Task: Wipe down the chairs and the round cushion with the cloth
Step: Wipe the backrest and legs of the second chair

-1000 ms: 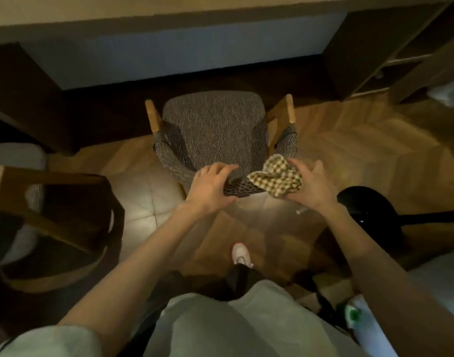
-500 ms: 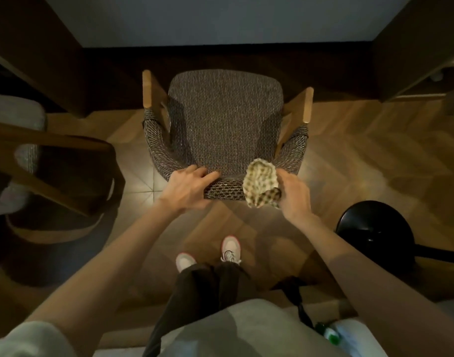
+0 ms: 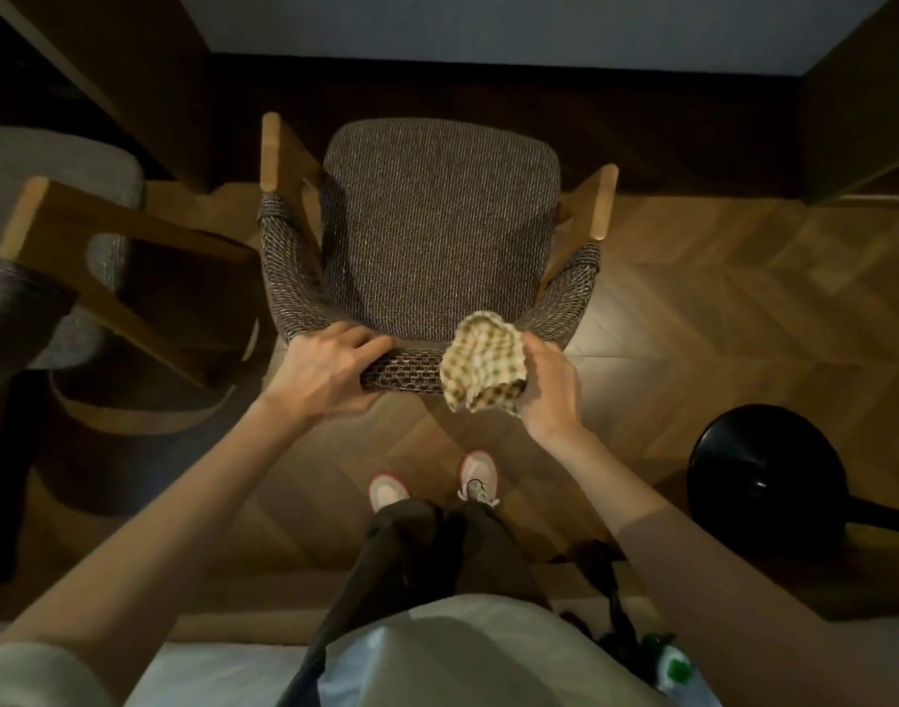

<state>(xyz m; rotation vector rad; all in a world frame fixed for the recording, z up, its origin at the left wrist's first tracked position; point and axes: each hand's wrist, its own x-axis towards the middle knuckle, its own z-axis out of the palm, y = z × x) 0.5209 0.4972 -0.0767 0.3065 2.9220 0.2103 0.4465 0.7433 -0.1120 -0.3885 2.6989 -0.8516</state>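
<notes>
Herringbone wood floor [image 3: 717,298] lay under the woven chair [image 3: 437,232]; left hand [image 3: 319,369] fingers curled over its backrest, right hand [image 3: 549,390] fingers bunching the checked cloth [image 3: 483,362] against it.

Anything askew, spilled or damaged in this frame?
Nothing stands out. The chair stands upright, left hand gripping its backrest, right hand holding the checked cloth against it. No spill or damage shows.
</notes>
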